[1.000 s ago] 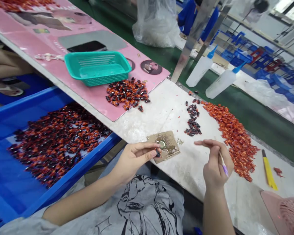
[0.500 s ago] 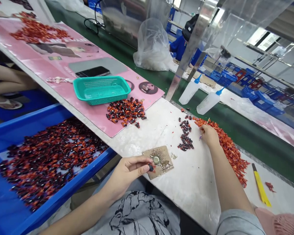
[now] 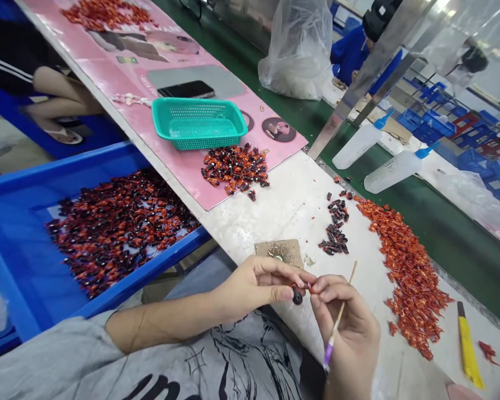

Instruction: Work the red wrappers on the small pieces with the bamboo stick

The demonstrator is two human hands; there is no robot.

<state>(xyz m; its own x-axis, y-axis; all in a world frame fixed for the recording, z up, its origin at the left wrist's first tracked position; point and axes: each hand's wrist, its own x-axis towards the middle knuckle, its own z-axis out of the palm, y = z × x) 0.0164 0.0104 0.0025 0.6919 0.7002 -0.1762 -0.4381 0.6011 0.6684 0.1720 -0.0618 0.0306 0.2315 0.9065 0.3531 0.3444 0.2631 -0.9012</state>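
Tightly pinched: a small dark piece (image 3: 297, 297) above a white bench (image 3: 275, 205)

The left hand (image 3: 258, 286) grasps the piece firmly between thumb and fingertips, with its rounded black end hanging below a fleck of red. The right hand (image 3: 345, 333) is closed around a thin wooden stick (image 3: 345, 294) with a purple grip (image 3: 328, 350), the stick tilted across the palm. Its fingertips (image 3: 316, 286) come up against the left hand, right beside the piece; whether they touch it is hard to tell.

Just past the hands, a scrap of cardboard (image 3: 279, 251) lies on the bench, partly hidden. Further along are a small heap of dark pieces (image 3: 333, 230) and a long spill of red-orange bits (image 3: 412, 278), with a yellow utility knife (image 3: 466, 347) near the edge. A pink printed mat (image 3: 116, 30) carries a teal plastic basket (image 3: 199, 123), a phone (image 3: 186, 89) and a mound of red-and-black pieces (image 3: 235, 169). A blue tray (image 3: 141, 255) to the left is heaped with more of them. Two squeeze bottles with blue nozzles (image 3: 358, 145) stand on the green belt (image 3: 454, 250), and a co-worker in blue (image 3: 350, 55) sits beyond.
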